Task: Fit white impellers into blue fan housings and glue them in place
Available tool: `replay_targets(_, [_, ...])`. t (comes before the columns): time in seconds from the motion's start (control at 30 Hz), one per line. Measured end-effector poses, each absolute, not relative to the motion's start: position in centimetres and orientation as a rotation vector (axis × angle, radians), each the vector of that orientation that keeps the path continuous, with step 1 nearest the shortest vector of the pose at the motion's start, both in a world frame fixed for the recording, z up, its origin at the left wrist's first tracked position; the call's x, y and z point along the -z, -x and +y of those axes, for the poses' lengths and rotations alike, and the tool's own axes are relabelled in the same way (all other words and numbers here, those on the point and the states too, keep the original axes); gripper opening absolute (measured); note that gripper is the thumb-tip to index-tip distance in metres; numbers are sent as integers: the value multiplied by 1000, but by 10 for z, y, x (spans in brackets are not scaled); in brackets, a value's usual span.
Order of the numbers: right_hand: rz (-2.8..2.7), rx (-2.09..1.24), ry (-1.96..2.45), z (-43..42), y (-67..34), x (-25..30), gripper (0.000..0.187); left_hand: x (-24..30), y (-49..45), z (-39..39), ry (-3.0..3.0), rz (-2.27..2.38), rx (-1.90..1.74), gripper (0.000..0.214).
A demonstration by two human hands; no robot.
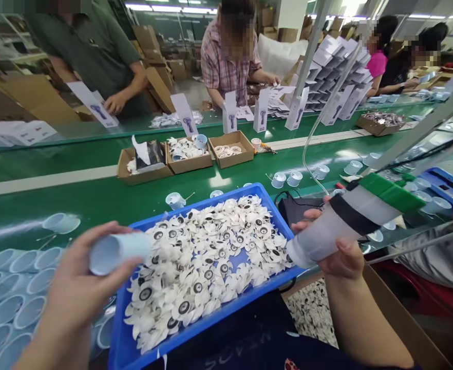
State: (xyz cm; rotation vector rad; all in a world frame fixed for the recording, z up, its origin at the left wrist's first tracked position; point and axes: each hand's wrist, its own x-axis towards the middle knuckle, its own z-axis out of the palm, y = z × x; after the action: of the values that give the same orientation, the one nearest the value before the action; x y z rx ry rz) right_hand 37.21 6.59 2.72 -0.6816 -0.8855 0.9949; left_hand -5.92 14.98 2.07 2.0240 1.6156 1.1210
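My left hand [76,288] is closed around a light blue plastic cup-shaped housing [120,252], tilted on its side over the tray's left edge. My right hand [342,257] grips a translucent white cylinder-shaped tool [326,231] with a black band and a green end, its narrow end pointing down-left over the tray's right rim. Between my hands lies a blue tray [207,336] heaped with small white fan impellers [211,257], several showing dark round hubs. More light blue housings [22,288] are stacked beside my left forearm.
Small cardboard boxes [232,149] of parts stand across the green conveyor belt [107,205]. Several housings [294,179] sit along it. A thin clear hose [307,154] hangs near a metal post. Below right, a carton [313,311] holds more impellers. Co-workers handle white boxes [263,110] opposite.
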Motion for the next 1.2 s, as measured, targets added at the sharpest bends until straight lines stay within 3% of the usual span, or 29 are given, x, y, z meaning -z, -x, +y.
replay_targets(0.07, [-892,-1164,505,71,-349,-41,62,-21,19,110,-2052,1369,-991,74])
replay_targets(0.23, [-886,-1389,292,88,-282,-73,55,-25,-63,71,-2260,970,-860,38])
replay_targets(0.43, [-978,-1393,470,85,-260,-82,55,-32,-88,59,-2175,976,-843,17])
replay_targets(0.77, [-1000,-1358,441,72,-259,-86,36,-35,-92,50,-2088,983,-835,14])
replay_targets(0.9, [-944,-1425,437,79,-258,-82,40,-47,-90,47,-2003,1020,-639,23])
replay_targets(1.0, [-944,-1347,503,86,-271,-75,53,-51,-79,51,-1961,1011,-423,49])
replay_targets(1.2, [-1208,-620,1245,80,-324,-47,66,-14,-12,66,-1935,1568,-435,66])
